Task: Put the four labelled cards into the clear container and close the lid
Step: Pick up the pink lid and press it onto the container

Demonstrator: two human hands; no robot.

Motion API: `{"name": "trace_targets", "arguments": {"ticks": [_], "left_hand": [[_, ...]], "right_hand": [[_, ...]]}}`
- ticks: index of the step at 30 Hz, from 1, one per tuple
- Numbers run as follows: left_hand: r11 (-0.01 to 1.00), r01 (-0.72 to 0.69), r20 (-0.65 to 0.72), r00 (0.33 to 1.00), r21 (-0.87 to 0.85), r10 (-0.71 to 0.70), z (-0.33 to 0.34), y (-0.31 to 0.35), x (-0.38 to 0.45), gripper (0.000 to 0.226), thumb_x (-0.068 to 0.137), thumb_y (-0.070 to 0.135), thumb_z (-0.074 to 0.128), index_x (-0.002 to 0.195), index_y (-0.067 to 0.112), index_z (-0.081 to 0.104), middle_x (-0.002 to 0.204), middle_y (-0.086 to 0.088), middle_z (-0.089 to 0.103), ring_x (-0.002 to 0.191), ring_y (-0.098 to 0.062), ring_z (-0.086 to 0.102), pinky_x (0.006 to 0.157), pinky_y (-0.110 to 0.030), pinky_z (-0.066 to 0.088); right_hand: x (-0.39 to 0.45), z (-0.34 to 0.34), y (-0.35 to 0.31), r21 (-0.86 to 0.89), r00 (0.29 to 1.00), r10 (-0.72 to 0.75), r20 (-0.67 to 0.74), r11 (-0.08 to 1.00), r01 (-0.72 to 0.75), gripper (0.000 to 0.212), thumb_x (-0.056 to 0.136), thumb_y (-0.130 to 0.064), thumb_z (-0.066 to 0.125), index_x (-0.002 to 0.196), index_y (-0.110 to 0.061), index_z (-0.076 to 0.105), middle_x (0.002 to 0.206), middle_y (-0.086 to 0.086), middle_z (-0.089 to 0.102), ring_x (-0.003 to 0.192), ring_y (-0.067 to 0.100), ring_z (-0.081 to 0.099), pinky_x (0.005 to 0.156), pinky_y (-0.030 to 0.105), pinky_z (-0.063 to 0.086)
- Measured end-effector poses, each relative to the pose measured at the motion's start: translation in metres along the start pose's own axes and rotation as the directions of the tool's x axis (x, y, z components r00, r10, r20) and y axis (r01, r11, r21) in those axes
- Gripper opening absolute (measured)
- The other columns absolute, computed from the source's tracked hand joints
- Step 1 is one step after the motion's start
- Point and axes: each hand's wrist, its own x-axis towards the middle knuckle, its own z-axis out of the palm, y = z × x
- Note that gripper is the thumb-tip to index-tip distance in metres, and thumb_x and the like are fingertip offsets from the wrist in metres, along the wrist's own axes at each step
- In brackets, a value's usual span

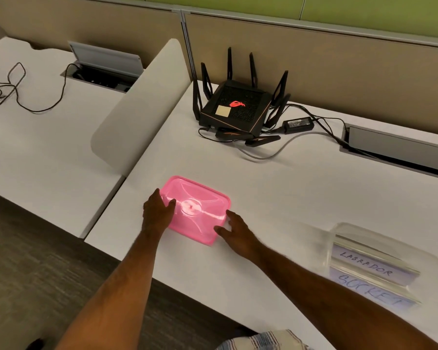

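Nearest the camera, at five o'clock on the smooth white desk, sits the clear rounded plastic container, lidless, with white handwritten cards standing inside, two readable as "LABRADOR" and "SOCKET". At its ten o'clock, well apart, the glossy translucent pink rectangular lid with rounded corners and moulded curved ridges lies flat on the desk. Both bare forearms reach toward twelve o'clock: the left hand grips the lid's left edge with fingers curled over it, while the right hand rests relaxed at the lid's right corner, fingertips touching it, holding nothing.
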Motion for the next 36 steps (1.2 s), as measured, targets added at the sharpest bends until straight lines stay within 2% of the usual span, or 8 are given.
{"name": "trace_targets", "arguments": {"ticks": [3, 8, 14, 20, 27, 29, 32, 36], "left_hand": [[0.999, 0.029, 0.001, 1.0, -0.02, -0.029, -0.002, 0.003, 0.001, 0.068, 0.095, 0.033, 0.063, 0.15, 0.004, 0.034, 0.146, -0.02, 0.048, 0.136, -0.04, 0.043, 0.109, -0.053, 0.04], [0.997, 0.032, -0.043, 0.998, -0.063, -0.035, -0.007, 0.01, 0.0, 0.07, 0.095, 0.037, 0.062, 0.151, 0.006, 0.033, 0.148, -0.019, 0.045, 0.136, -0.041, 0.04, 0.11, -0.052, 0.038], [0.995, -0.021, -0.106, 0.994, -0.099, 0.01, -0.015, 0.026, -0.007, 0.071, 0.097, 0.044, 0.057, 0.153, 0.01, 0.031, 0.15, -0.017, 0.04, 0.136, -0.04, 0.041, 0.106, -0.057, 0.043], [0.977, -0.113, -0.133, 0.987, -0.181, 0.089, -0.021, 0.048, -0.021, 0.073, 0.095, 0.061, 0.049, 0.154, 0.021, 0.032, 0.145, -0.012, 0.038, 0.127, -0.033, 0.051, 0.1, -0.05, 0.05], [0.872, -0.143, -0.139, 0.986, -0.468, 0.087, -0.02, 0.092, -0.043, 0.047, 0.089, 0.078, 0.03, 0.104, 0.044, 0.058, 0.103, 0.015, 0.057, 0.098, -0.011, 0.057, 0.076, -0.022, 0.039], [0.823, -0.078, -0.08, 0.996, -0.562, 0.04, -0.018, 0.106, -0.051, 0.057, 0.082, 0.085, 0.027, 0.106, 0.045, 0.06, 0.108, 0.02, 0.06, 0.102, -0.008, 0.054, 0.082, -0.02, 0.037], [0.779, 0.037, 0.022, 0.999, -0.625, -0.03, -0.015, 0.12, -0.058, 0.101, 0.066, 0.094, 0.023, 0.138, 0.03, 0.054, 0.142, 0.005, 0.051, 0.131, -0.017, 0.044, 0.108, -0.038, 0.031], [0.732, 0.057, 0.088, 0.996, -0.679, 0.003, -0.011, 0.135, -0.068, 0.093, 0.074, 0.09, 0.029, 0.133, 0.024, 0.055, 0.134, 0.002, 0.054, 0.13, -0.022, 0.047, 0.112, -0.043, 0.034]], "right_hand": [[0.002, 0.0, -0.006, 0.168, 0.999, 0.042, -0.011, 0.985, -0.04, 0.067, 0.093, -0.032, 0.069, 0.151, -0.02, 0.037, 0.151, 0.005, 0.048, 0.129, 0.022, 0.054, 0.1, 0.032, 0.044], [-0.007, -0.007, -0.017, 0.358, 0.997, 0.072, -0.023, 0.932, -0.059, 0.074, 0.094, -0.026, 0.07, 0.155, -0.015, 0.03, 0.153, 0.004, 0.042, 0.129, 0.024, 0.054, 0.11, 0.048, 0.045], [-0.024, -0.03, -0.031, 0.483, 0.99, 0.058, -0.127, 0.876, 0.011, 0.055, 0.096, -0.019, 0.067, 0.144, -0.012, 0.043, 0.145, 0.006, 0.051, 0.12, 0.023, 0.061, 0.102, 0.048, 0.052], [-0.034, -0.056, -0.032, 0.483, 0.979, 0.049, -0.198, 0.874, 0.054, 0.069, 0.095, -0.028, 0.069, 0.154, -0.018, 0.034, 0.144, 0.001, 0.052, 0.125, 0.024, 0.058, 0.107, 0.048, 0.049], [-0.049, -0.091, -0.021, 0.494, 0.946, 0.023, -0.324, 0.857, 0.148, 0.038, 0.098, -0.036, 0.062, 0.134, -0.025, 0.057, 0.137, 0.0, 0.054, 0.122, 0.016, 0.059, 0.107, 0.046, 0.049], [-0.054, -0.101, -0.017, 0.569, 0.938, 0.02, -0.347, 0.799, 0.194, 0.029, 0.101, -0.034, 0.057, 0.127, -0.022, 0.062, 0.136, 0.004, 0.057, 0.121, 0.015, 0.059, 0.105, 0.044, 0.051], [-0.061, -0.118, -0.01, 0.676, 0.933, 0.019, -0.36, 0.695, 0.247, 0.021, 0.105, -0.024, 0.051, 0.12, -0.02, 0.066, 0.129, 0.005, 0.063, 0.125, 0.02, 0.059, 0.104, 0.042, 0.052], [-0.07, -0.136, 0.001, 0.728, 0.909, 0.04, -0.415, 0.614, 0.305, 0.018, 0.104, -0.021, 0.053, 0.113, -0.02, 0.069, 0.117, 0.002, 0.069, 0.119, 0.021, 0.064, 0.097, 0.036, 0.055]]}}
